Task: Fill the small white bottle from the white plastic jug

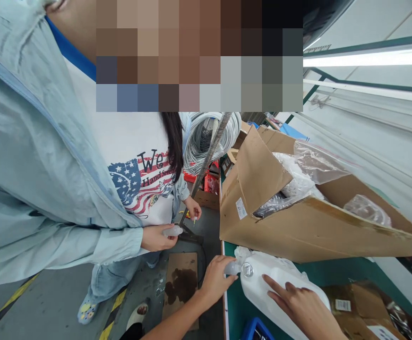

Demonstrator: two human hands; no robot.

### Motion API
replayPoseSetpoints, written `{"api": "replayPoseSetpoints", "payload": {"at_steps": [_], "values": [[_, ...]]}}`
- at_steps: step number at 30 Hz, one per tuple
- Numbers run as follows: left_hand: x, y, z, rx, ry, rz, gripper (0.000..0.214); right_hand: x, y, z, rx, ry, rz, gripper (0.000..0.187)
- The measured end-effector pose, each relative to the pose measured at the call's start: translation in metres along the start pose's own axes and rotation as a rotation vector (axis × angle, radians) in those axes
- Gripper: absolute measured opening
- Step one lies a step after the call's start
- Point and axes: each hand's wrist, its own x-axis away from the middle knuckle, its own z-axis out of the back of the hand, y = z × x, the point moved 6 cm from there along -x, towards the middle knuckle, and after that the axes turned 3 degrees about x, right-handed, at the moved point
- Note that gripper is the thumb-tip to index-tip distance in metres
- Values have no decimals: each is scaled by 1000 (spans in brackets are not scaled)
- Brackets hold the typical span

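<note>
On the green table [232, 309], nearer than the big carton [280, 231], a white jug [257, 290] lies lengthwise from far left to near right. The right hand [294, 302] spreads unclenched over it; the left hand [217, 276], just left of its mouth [247, 269], pinches a small clear bottle [232, 268].

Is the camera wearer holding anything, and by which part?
The left hand holds a translucent piece by its sides; the right hand lies over the container, apparently not gripping it.

White container [256, 290], green tabletop [232, 302]
</note>
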Motion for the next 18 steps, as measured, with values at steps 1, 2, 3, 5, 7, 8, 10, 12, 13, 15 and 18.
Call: {"api": "replayPoseSetpoints", "payload": {"at_steps": [1, 2, 3, 5, 7, 8, 10, 12, 13, 15, 18], "values": [[0, -1, 0, -1, 0, 1, 41, -1, 0, -1, -8, -9, 1, 39], [0, -1, 0, -1, 0, 2, 41, -2, 0, -1, -13, -17, 1, 38], [0, -2, 0, -2, 0, 2, 41, -3, -1, -2, -16, -25, 2, 37], [0, -3, 0, -2, -1, 3, 41, -4, -1, -3, -15, -44, 5, 36], [0, -4, -1, -3, -1, 3, 41, -5, -1, -6, 0, -53, 9, 36], [0, -5, -1, -4, 0, 3, 41, -5, -2, -7, 8, -55, 9, 36], [-1, -7, -2, -6, 2, 2, 41, -5, -1, -10, 17, -58, 9, 36], [-2, -8, -3, -8, 5, -1, 41, -4, -2, -12, 13, -57, 9, 36], [-3, -8, -3, -8, 5, -3, 41, -4, -2, -13, 11, -57, 9, 36], [-3, -9, -3, -10, 8, -7, 41, -5, -2, -14, 15, -58, 9, 36], [-2, -12, -3, -12, 15, -11, 42, -7, -3, -13, 31, -58, 9, 35]]}}
